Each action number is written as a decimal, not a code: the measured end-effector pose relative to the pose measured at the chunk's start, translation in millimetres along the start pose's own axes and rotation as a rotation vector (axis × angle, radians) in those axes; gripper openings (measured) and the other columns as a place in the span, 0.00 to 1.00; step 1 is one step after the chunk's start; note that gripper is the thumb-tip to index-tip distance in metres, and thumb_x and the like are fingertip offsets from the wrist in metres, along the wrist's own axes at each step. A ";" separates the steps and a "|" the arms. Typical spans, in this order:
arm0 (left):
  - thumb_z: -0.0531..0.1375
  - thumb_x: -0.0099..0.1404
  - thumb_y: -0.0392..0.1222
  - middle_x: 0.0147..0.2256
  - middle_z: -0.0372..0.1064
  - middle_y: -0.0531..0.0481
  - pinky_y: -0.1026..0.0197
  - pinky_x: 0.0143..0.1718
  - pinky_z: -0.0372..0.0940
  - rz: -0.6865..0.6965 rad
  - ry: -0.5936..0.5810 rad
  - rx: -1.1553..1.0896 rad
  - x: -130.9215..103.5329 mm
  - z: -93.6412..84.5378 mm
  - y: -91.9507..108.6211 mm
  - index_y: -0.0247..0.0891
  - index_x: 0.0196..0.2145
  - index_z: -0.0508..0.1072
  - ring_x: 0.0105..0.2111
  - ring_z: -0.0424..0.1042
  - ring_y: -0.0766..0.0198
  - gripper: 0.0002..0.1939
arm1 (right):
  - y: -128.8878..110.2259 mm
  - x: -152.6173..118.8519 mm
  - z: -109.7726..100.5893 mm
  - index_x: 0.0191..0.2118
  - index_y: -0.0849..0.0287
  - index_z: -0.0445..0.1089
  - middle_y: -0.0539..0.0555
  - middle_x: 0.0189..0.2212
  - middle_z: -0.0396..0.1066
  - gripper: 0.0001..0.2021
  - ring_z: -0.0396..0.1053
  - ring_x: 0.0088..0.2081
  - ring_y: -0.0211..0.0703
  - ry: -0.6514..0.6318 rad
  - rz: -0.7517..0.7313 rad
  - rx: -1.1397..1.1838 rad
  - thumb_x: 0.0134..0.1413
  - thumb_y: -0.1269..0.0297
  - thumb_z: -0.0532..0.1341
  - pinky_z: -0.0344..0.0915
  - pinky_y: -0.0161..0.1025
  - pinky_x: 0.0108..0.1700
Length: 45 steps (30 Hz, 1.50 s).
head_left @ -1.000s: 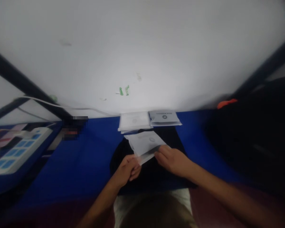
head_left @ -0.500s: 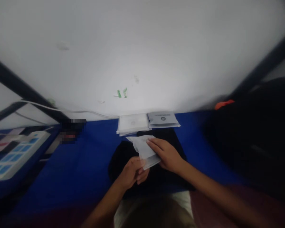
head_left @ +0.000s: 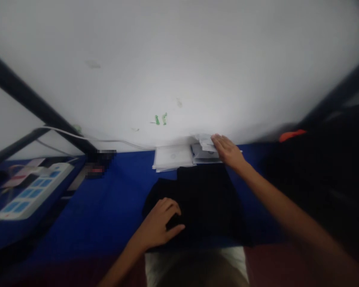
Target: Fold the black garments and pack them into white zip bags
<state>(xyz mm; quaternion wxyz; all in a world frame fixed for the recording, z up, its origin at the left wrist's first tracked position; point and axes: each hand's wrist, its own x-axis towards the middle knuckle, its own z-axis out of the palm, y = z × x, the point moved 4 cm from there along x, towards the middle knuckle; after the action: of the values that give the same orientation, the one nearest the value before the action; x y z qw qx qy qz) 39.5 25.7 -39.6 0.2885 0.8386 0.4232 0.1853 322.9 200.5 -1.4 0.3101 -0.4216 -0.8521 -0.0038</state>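
My right hand (head_left: 227,150) is closed on a whitish plastic bag (head_left: 206,142) at the back of the blue surface. It holds this bag just over a pale packet with a dark round mark (head_left: 205,156), which it partly covers. To the left lies a stack of white plastic bags (head_left: 173,156). My left hand (head_left: 163,219), with nothing in it, rests over a folded black cloth (head_left: 206,199); its thumb and fingers are apart.
A white power strip with blue sockets (head_left: 36,191) lies at the left. A white cable (head_left: 107,140) runs along the pale wall (head_left: 179,59). Dark bulk (head_left: 326,171) fills the right side, with an orange item (head_left: 291,135) at its edge. The blue surface (head_left: 113,215) spreads beneath.
My right hand has carried the plastic bag away from me, from above the black cloth to the packet at the back. My left hand has let go of it and opened.
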 end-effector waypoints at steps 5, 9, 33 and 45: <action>0.66 0.57 0.55 0.55 0.63 0.41 0.46 0.56 0.57 0.042 -0.061 0.110 -9.2 2.1 -12.0 0.43 0.50 0.70 0.55 0.62 0.47 0.26 | 23.8 -8.5 48.3 0.64 0.65 0.57 0.69 0.67 0.48 0.24 0.45 0.67 0.63 -0.272 -0.004 -0.073 0.63 0.71 0.49 0.39 0.69 0.63; 0.67 0.52 0.62 0.58 0.61 0.39 0.43 0.58 0.57 0.061 -0.119 0.122 -13.6 1.0 -16.8 0.43 0.55 0.67 0.57 0.60 0.45 0.37 | 19.8 -5.2 62.5 0.70 0.53 0.41 0.65 0.69 0.40 0.39 0.39 0.67 0.75 -0.393 0.108 -0.114 0.59 0.42 0.54 0.37 0.78 0.58; 0.54 0.70 0.38 0.40 0.74 0.47 0.57 0.45 0.66 0.110 0.284 0.175 -24.8 -26.3 -5.9 0.40 0.43 0.70 0.41 0.72 0.61 0.06 | -168.1 -41.8 24.0 0.62 0.67 0.58 0.67 0.57 0.65 0.37 0.63 0.58 0.58 -0.370 -0.102 0.131 0.57 0.41 0.56 0.60 0.52 0.58; 0.58 0.69 0.48 0.33 0.74 0.52 0.60 0.42 0.66 0.159 0.160 0.186 -34.5 -31.1 -18.6 0.41 0.40 0.72 0.34 0.73 0.63 0.09 | -111.7 -160.5 -14.8 0.46 0.59 0.69 0.59 0.42 0.74 0.22 0.72 0.43 0.49 -0.459 0.265 -0.036 0.46 0.82 0.53 0.69 0.43 0.44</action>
<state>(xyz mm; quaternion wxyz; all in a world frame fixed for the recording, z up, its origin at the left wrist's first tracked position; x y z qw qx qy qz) -8.8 16.5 -30.1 0.1594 0.8751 0.3926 0.2338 322.7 9.7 -46.2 0.0991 -0.5249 -0.8371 0.1176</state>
